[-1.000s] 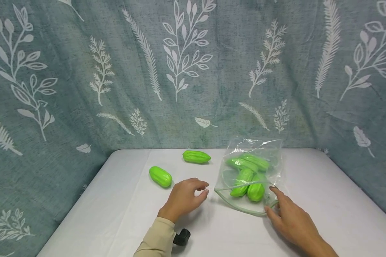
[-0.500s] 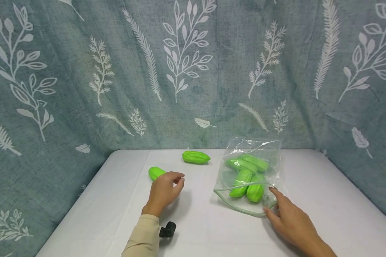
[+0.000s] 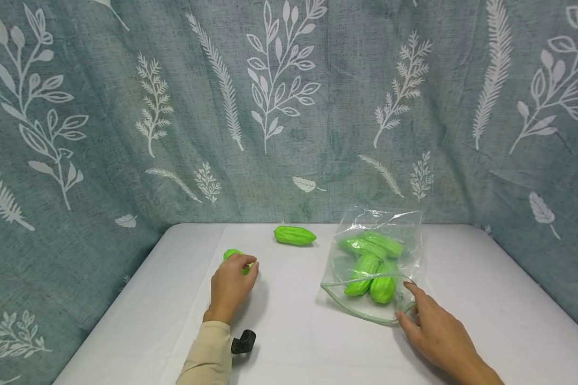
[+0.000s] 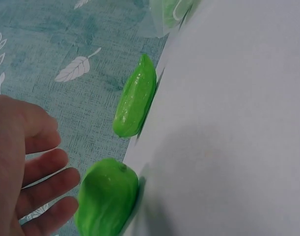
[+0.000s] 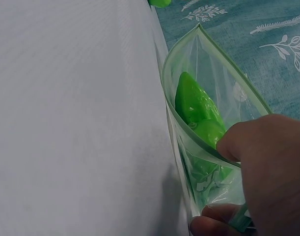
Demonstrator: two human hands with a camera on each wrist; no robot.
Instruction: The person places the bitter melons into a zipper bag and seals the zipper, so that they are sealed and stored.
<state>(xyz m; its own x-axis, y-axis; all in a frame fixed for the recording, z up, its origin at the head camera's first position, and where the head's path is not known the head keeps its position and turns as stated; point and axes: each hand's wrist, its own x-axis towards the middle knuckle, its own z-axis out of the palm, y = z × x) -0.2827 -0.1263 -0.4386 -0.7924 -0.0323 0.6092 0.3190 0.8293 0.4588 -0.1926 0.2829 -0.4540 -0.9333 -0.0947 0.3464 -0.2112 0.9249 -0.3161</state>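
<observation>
toward the left edge of the table (image 3: 294,337), the left hand (image 3: 231,286) is at one green vegetable (image 4: 108,199), its fingers loosely curved; if they touch, i cannot tell. the right hand (image 3: 435,329) holds the clear bag (image 3: 413,240) at its mouth. four more vegetables (image 3: 382,289) lie inside; another vegetable (image 3: 295,235) lies near the far edge.

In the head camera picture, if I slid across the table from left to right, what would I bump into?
Left hand → the back green vegetable → clear bag → right hand at the bag's opening.
</observation>
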